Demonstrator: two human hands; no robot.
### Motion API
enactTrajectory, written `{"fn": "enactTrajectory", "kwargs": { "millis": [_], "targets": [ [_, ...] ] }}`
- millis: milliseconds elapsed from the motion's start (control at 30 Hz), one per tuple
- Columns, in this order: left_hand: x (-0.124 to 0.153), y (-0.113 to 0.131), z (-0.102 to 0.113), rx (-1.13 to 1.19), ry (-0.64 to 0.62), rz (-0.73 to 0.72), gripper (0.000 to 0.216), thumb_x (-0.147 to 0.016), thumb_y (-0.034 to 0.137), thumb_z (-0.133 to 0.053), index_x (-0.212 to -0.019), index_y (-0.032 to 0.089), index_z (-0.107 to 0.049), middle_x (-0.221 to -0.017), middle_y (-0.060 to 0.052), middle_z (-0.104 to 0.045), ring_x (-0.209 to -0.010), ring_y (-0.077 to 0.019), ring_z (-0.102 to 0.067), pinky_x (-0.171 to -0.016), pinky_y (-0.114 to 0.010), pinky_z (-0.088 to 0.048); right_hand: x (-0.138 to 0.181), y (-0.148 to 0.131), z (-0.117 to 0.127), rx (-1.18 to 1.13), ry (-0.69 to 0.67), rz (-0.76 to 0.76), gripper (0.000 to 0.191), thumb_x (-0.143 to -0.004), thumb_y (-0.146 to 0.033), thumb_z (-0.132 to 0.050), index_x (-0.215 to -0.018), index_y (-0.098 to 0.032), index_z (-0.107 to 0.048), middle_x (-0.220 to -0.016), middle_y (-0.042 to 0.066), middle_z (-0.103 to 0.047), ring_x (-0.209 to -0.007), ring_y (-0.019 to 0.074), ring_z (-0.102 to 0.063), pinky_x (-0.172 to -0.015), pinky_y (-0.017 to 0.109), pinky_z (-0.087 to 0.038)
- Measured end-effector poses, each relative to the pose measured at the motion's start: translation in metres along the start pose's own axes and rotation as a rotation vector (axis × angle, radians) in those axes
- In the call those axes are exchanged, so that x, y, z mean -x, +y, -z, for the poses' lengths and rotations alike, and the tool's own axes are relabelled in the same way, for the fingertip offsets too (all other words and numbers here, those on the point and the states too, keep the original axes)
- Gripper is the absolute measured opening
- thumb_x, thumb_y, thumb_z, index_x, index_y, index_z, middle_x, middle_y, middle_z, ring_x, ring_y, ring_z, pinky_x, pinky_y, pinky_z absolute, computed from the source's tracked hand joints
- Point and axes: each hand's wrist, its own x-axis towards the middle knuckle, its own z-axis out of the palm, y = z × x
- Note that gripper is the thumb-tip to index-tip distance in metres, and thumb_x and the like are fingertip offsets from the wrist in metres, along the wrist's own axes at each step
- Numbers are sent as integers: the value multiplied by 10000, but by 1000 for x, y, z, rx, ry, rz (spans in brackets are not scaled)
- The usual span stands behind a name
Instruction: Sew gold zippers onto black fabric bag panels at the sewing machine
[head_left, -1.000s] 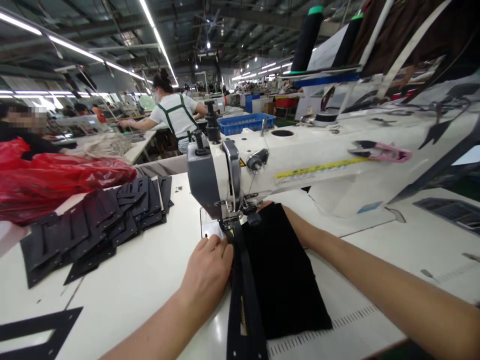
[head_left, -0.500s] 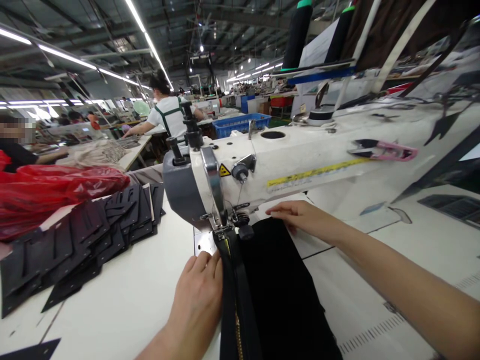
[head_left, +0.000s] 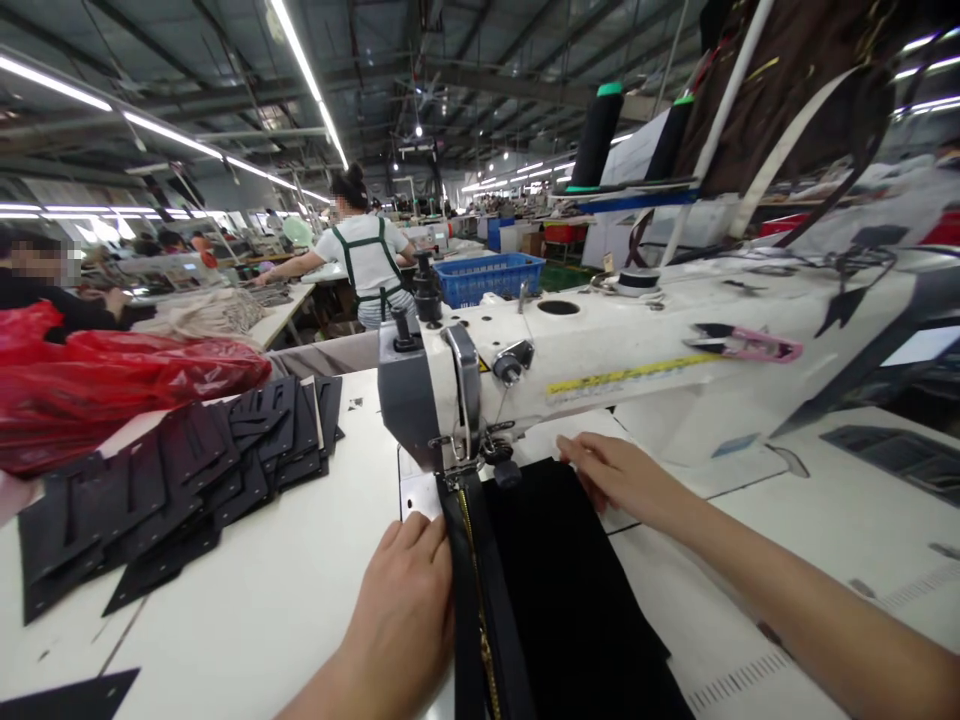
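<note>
A black fabric piece (head_left: 577, 590) lies on the sewing table, with a gold-toothed zipper (head_left: 477, 590) along its left side. The zipper's far end sits under the presser foot (head_left: 459, 474) of a white sewing machine (head_left: 600, 350). My left hand (head_left: 412, 590) is closed at the left edge of the zipper strip, just in front of the needle area, its fingertips partly hidden. At the fabric's far right corner, my right hand (head_left: 604, 470) pinches the edge between thumb and fingers, beside the machine head.
Overlapping dark cut pieces (head_left: 195, 460) with slots lie at left, near a red plastic bag (head_left: 127, 370). Pink-handled thread snips (head_left: 750, 342) rest on the machine arm. Thread cones (head_left: 596, 140) stand behind. Beyond are a blue basket (head_left: 491, 278) and a co-worker (head_left: 367, 250).
The view has shifted, so the machine appears lower and the machine head farther right. Both hands keep nearly the same places on the fabric.
</note>
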Motion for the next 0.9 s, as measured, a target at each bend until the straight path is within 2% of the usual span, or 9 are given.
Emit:
{"fn": "enactTrajectory", "kwargs": {
  "millis": [133,267,400,500,567,633,700,800,900],
  "targets": [
    [-1,-1,-1,-25,3,5,131,-741,75,-496,-752,164,-592,-912,-87,-598,-783,-231,-487,-686,-379,-403,3,-19,-7,143,154,130,192,-742,-395,-564,-767,-204,-557,-540,-33,-528,-522,155,-526,-523,267,-391],
    [-4,-2,-2,-58,35,-5,130,-742,78,-495,-736,167,-590,-872,-78,-610,-755,-222,-492,-661,-366,-393,-7,-15,-13,276,189,276,111,-787,-252,-476,-804,-211,-577,-632,-19,-569,-580,149,-543,-582,266,-420],
    [-6,-2,-4,-77,102,-33,153,-734,66,-466,-730,169,-579,-844,-73,-614,-733,-222,-497,-635,-370,-389,-8,-4,-18,382,167,307,128,-783,-138,-431,-771,-186,-549,-701,27,-589,-655,182,-555,-626,303,-434],
    [-4,-3,-6,-33,121,-20,153,-753,89,-448,-768,172,-576,-889,-80,-611,-768,-240,-509,-641,-388,-408,3,-18,-24,548,244,368,156,-796,-108,-431,-763,-149,-578,-805,118,-591,-803,273,-539,-712,413,-418],
    [-2,-3,-8,4,140,17,145,-761,99,-436,-788,169,-561,-892,-85,-600,-786,-245,-516,-657,-403,-426,13,-33,-33,649,275,511,196,-836,-136,-431,-740,-140,-602,-796,131,-596,-801,285,-540,-711,433,-429],
    [0,-5,-10,24,198,49,136,-762,112,-433,-835,152,-540,-899,-103,-586,-801,-251,-524,-674,-421,-447,22,-45,-47,589,223,688,218,-873,-180,-425,-812,-128,-627,-846,126,-625,-828,263,-564,-755,412,-463],
    [1,-8,-14,23,274,32,238,-753,120,-436,-979,111,-513,-981,-143,-576,-879,-271,-532,-728,-455,-466,28,-49,-60,451,126,788,254,-886,-180,-401,-986,-88,-616,-1021,141,-628,-976,255,-558,-876,394,-454],
    [1,-13,-18,-14,294,-56,446,-726,78,-412,-1171,67,-441,-1170,-195,-527,-1060,-298,-501,-833,-492,-463,31,-46,-73,412,35,815,363,-873,-121,-351,-1160,0,-537,-1207,181,-548,-1156,265,-471,-996,405,-383],
    [-2,-16,-18,-53,239,-139,454,-708,28,-371,-1135,94,-511,-1221,-186,-523,-1120,-305,-492,-861,-504,-471,31,-42,-74,441,10,805,392,-870,-114,-326,-1164,44,-533,-1213,205,-540,-1170,280,-463,-1006,417,-378]
  ]
}}
